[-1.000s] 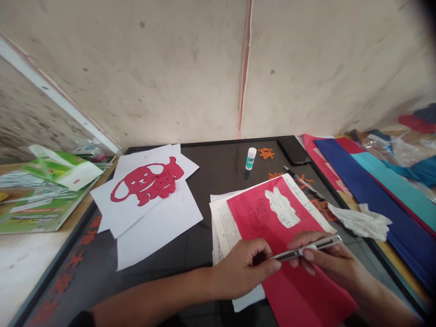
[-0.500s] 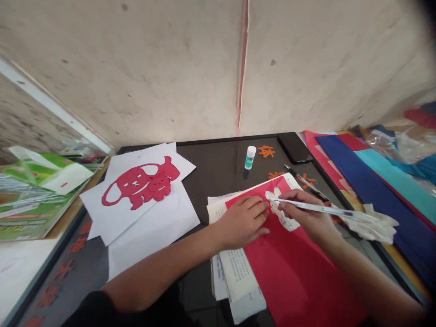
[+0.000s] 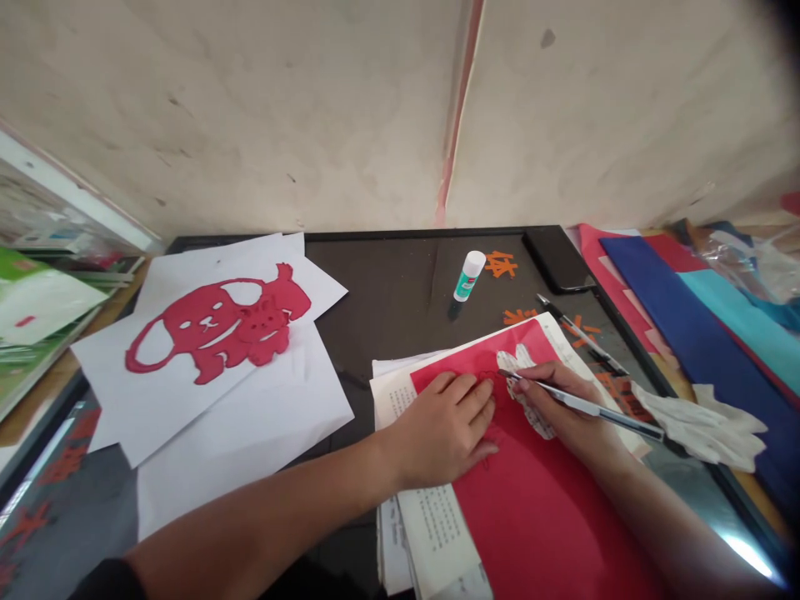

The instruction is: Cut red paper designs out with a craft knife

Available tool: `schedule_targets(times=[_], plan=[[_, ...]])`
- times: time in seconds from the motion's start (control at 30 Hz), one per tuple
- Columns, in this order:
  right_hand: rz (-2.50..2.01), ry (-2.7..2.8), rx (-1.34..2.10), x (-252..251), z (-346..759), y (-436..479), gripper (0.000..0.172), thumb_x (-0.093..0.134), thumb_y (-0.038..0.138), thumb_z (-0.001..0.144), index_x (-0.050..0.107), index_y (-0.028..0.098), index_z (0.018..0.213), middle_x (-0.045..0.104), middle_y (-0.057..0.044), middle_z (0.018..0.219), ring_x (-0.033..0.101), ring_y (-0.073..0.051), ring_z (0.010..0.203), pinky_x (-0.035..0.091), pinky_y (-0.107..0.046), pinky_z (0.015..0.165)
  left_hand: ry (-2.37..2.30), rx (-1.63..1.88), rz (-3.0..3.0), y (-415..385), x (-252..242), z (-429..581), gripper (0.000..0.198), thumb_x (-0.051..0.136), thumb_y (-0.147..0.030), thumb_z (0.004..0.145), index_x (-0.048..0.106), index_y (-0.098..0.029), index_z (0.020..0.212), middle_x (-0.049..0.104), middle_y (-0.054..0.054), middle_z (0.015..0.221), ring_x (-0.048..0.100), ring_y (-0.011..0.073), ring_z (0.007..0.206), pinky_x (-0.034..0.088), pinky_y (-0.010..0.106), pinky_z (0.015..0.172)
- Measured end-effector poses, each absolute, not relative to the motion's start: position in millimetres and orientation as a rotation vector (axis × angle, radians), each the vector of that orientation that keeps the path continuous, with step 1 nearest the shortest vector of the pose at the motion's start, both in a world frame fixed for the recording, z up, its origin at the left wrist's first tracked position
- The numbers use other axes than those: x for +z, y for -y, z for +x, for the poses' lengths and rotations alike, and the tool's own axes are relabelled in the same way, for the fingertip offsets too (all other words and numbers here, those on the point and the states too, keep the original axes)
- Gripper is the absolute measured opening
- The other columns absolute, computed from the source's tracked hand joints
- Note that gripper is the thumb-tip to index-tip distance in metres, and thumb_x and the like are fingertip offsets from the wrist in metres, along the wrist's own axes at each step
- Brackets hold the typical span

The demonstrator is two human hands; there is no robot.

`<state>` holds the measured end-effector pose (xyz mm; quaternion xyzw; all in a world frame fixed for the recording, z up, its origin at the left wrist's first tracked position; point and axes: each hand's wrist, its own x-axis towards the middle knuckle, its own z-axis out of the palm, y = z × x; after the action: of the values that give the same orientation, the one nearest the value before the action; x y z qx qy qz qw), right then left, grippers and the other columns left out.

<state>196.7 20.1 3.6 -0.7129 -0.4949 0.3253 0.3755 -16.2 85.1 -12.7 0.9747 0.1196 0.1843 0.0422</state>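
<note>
inspector: left hand (image 3: 441, 437), state?

recorder: spread flat, fingers slightly apart, pressed down on the red paper sheet (image 3: 537, 508). it holds nothing.

inspector: right hand (image 3: 566, 408)?

recorder: pinching a slim metal craft knife (image 3: 591, 406) between thumb and fingers. the tip sits at the edge of the white paper pattern (image 3: 522, 387) on the red paper sheet.

inspector: position of the sheet?

recorder: it lies on printed book pages (image 3: 431, 533), which show past its left side, and the pages lie on a dark work mat (image 3: 387, 308).

inspector: items around the sheet?

recorder: to its left, a red paper dog cut-out (image 3: 212, 321) on loose white paper sheets (image 3: 243, 433). beyond its top edge, a glue stick (image 3: 468, 279), orange paper characters (image 3: 501, 264) and a phone (image 3: 558, 260). just off its upper right corner, a slim pen or second knife (image 3: 581, 333); cannot tell which. to its right, white cloth gloves (image 3: 703, 425), and farther right, stacked blue, teal and red paper (image 3: 706, 308).
</note>
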Motion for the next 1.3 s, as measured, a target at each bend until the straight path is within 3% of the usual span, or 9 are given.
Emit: schedule_targets(times=[0.17, 0.43, 0.67, 0.93, 1.07, 1.3], plan=[[-1.831, 1.358, 0.811, 6.8, 196.3, -20.2, 0.019, 0.062, 0.040, 0.088, 0.065, 0.021, 0.088, 0.068, -0.002, 0.069, 0.056, -0.013, 0.051, 0.045, -0.025, 0.047, -0.377, 0.566, 2.976, -83.3, -13.2, -16.8, 0.050, 0.039, -0.044, 0.102, 0.063, -0.005, 0.123, 0.058, 0.019, 0.135, 0.054, 0.0320, 0.116, 0.041, 0.045, 0.095], [-1.720, 1.657, 0.553, -3.3, 198.8, -15.1, 0.008, 0.057, 0.024, 0.092, 0.064, 0.023, 0.094, 0.071, -0.003, 0.083, 0.064, -0.017, 0.071, 0.050, -0.029, 0.068, -0.461, 0.474, 2.915, -84.1, -10.1, -16.2, 0.046, 0.044, -0.047, 0.099, 0.060, -0.010, 0.123, 0.050, 0.016, 0.144, 0.047, 0.0319, 0.123, 0.038, 0.044, 0.100], [-1.639, 1.739, 0.415, -11.5, 196.4, -12.7, 0.013, 0.055, 0.014, 0.090, 0.062, 0.024, 0.092, 0.072, -0.003, 0.089, 0.069, -0.019, 0.080, 0.052, -0.030, 0.074, -0.502, 0.384, 2.904, -81.5, -7.0, -17.7, 0.046, 0.043, -0.047, 0.100, 0.057, -0.012, 0.125, 0.045, 0.017, 0.149, 0.044, 0.0328, 0.125, 0.038, 0.046, 0.099], [-1.628, 1.741, 0.393, -8.8, 196.0, -11.6, 0.012, 0.055, 0.015, 0.089, 0.062, 0.025, 0.092, 0.072, -0.002, 0.086, 0.068, -0.018, 0.075, 0.051, -0.029, 0.070, -0.512, 0.361, 2.909, -81.5, -6.3, -17.8, 0.047, 0.042, -0.048, 0.100, 0.055, -0.012, 0.128, 0.043, 0.016, 0.150, 0.043, 0.0324, 0.126, 0.037, 0.046, 0.100], [-1.652, 1.742, 0.335, -5.2, 193.9, -12.0, 0.009, 0.056, 0.017, 0.089, 0.063, 0.023, 0.090, 0.070, -0.001, 0.075, 0.066, -0.016, 0.063, 0.050, -0.028, 0.062, -0.523, 0.338, 2.898, -81.0, -6.4, -17.8, 0.047, 0.041, -0.048, 0.100, 0.055, -0.014, 0.129, 0.042, 0.015, 0.152, 0.043, 0.0319, 0.126, 0.036, 0.048, 0.102], [-1.698, 1.691, 0.378, -3.2, 193.5, -11.2, 0.008, 0.056, 0.022, 0.087, 0.063, 0.024, 0.084, 0.072, -0.002, 0.076, 0.066, -0.017, 0.064, 0.051, -0.028, 0.063, -0.558, 0.309, 2.850, -81.8, -3.3, -18.2, 0.045, 0.045, -0.048, 0.099, 0.055, -0.017, 0.129, 0.042, 0.011, 0.152, 0.039, 0.0351, 0.131, 0.020, 0.067, 0.111]])
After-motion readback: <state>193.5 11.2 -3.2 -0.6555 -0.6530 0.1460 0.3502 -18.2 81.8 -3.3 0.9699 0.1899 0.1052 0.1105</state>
